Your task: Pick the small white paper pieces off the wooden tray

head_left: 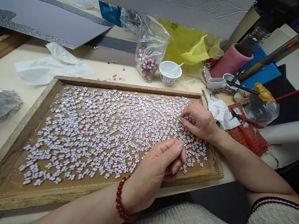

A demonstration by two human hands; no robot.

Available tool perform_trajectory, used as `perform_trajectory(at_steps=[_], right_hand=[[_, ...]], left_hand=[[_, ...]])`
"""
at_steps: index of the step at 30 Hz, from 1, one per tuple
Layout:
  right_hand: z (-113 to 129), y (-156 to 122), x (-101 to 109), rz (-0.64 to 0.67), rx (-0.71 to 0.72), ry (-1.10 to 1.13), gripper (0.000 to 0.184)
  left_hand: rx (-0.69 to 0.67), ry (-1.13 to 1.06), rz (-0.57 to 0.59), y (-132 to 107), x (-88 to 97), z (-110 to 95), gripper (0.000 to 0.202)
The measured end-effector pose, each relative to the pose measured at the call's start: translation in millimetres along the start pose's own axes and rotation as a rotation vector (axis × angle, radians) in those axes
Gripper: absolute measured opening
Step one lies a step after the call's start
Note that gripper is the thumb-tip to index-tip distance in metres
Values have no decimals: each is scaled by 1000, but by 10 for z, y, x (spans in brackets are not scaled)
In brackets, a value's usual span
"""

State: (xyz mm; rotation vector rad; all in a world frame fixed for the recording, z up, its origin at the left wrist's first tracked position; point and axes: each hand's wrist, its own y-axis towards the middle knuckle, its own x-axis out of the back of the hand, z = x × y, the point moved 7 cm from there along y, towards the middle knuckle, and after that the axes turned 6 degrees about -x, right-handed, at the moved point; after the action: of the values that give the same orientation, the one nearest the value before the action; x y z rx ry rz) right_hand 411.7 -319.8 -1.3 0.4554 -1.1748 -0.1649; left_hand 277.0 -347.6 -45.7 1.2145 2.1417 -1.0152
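Many small white cut-out pieces [130,124] with touches of red and green at their edges lie over the bottom of a shallow wooden tray [30,118]. Above the tray's near right part, my left hand [161,161], with a dark red bead bracelet [119,199] on its wrist, is closed, thumb pressed on curled fingers. Whatever it may hold is hidden. Farther back, my right hand [198,119] is low over the pieces at the tray's right end. Its thumb and forefinger are brought together, and anything between them is too small to make out.
Behind the tray are a clear bag of red-and-white pieces [146,63], a white cup [170,73] with a spoon, and crumpled tissue [53,63]. Red-handled pliers [247,133], a red packet [263,146] and a pink roll [231,60] crowd the right side.
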Motion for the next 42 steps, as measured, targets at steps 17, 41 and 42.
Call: perform_trajectory(at_steps=[17,41,42], right_hand=[[7,6,6,2,-8,13,10],[-8,2,8,-2,-27,15,11],[-10,2,7,0,-29,16,11]], left_hand=[[-52,15,-9,4,6,-27,43],[-71,-13,3,4,-1,-23,45],[-73,-13,-1,2,0,-27,46]])
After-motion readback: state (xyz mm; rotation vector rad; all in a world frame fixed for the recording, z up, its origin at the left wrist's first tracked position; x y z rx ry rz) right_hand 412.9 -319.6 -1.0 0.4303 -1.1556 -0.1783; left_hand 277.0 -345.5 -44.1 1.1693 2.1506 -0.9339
